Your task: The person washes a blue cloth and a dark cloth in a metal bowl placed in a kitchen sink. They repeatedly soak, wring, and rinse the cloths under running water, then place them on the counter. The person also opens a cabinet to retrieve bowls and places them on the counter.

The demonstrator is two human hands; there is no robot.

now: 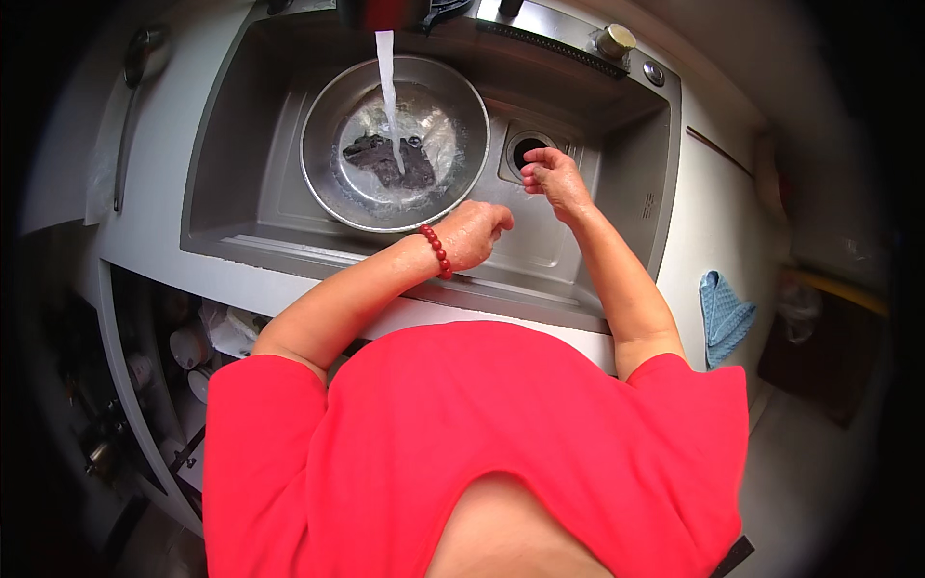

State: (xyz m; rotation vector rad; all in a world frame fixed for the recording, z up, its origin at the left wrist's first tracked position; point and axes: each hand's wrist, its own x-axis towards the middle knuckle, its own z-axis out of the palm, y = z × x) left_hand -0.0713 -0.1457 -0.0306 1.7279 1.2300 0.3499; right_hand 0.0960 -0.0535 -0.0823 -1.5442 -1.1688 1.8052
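Water runs from the tap (383, 13) into a round metal basin (318, 173) standing in the left part of the steel sink (621, 188). A dark, limp piece (394, 162), perhaps cloth or food, lies under the stream in the basin. My left hand (473, 235), wet and with a red bead bracelet (437, 253) at the wrist, is just beside the basin's lower right rim, its fingers curled; whether it holds anything is hidden. Near the drain (531, 148) is my right hand (555, 179), wet, with its fingers loosely bent and nothing visible in them.
A ladle (130, 108) lies on the left of the white counter (155, 209). To the right of the sink is a folded blue cloth (723, 318). A knob (616, 40) stands on the sink's back edge. Below left, an open cabinet (108, 311) holds several dishes.
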